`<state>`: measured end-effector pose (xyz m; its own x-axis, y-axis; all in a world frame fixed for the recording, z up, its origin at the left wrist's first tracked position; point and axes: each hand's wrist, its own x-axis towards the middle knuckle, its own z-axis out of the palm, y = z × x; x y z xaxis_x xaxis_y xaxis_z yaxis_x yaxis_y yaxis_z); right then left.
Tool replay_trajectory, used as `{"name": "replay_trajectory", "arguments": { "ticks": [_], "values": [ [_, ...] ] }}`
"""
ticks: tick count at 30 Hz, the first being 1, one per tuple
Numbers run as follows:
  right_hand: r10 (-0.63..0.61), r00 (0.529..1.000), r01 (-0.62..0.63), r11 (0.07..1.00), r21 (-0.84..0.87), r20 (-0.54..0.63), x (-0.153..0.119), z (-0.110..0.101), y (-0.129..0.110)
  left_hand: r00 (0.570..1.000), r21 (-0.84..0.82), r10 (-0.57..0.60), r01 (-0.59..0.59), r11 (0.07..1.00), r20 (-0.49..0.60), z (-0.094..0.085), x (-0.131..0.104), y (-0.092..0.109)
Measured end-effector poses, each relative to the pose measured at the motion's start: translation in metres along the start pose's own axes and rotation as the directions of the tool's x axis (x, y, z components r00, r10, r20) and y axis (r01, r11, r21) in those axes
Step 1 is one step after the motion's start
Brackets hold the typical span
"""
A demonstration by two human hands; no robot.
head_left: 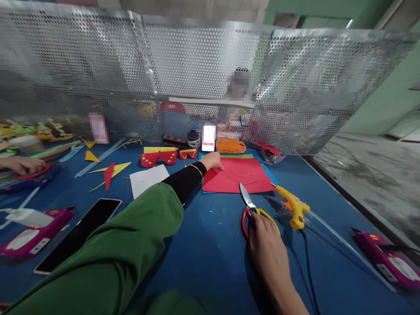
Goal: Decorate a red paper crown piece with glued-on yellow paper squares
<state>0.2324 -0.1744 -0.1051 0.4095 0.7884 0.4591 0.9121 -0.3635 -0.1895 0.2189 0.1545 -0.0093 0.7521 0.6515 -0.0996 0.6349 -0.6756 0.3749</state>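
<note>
My left hand point(213, 161) reaches forward to the upper left corner of a red sheet point(254, 168). Its fingers are curled at that corner, the thumb along the surface; the fingertips are partly hidden. Thin curved lines show on the sheet, which lies over blue and yellow-green sheets. My right hand point(267, 243) is closed on the handles, one red and one yellow, of a pair of scissors point(248, 199). The blades look closed, and their tip overlaps the front part of the red sheet. A yellow hot glue gun point(295, 204) lies just right of the scissors.
Left of the sheets are red paper masks point(159, 158), white paper point(144, 180) and a dark phone point(80, 232). A lit phone point(208, 138) and orange case point(230, 146) stand behind. Purple power strips point(390, 260) flank the table. Another person's hand point(28, 165) is far left.
</note>
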Motion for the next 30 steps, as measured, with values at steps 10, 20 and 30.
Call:
{"name": "replay_trajectory", "arguments": {
  "ticks": [10, 20, 30],
  "values": [
    [-0.022, 1.000, 0.023, 0.997, -0.069, 0.011, 0.004, 0.001, -0.003, 0.965, 0.037, 0.063, -0.055, 0.998, -0.256, -0.037, -0.023, -0.008],
    [-0.040, 0.999, 0.039, 0.992, -0.124, -0.011, 0.007, 0.001, -0.005, 0.791, 0.020, 0.074, -0.078, 0.997, -0.608, -0.073, -0.067, 0.003],
    [-0.095, 0.995, 0.096, 0.988, -0.124, 0.021, 0.022, -0.031, -0.010, 0.723, -0.115, -0.036, -0.061, 0.991, -0.690, -0.075, -0.200, -0.028]
  ]
}}
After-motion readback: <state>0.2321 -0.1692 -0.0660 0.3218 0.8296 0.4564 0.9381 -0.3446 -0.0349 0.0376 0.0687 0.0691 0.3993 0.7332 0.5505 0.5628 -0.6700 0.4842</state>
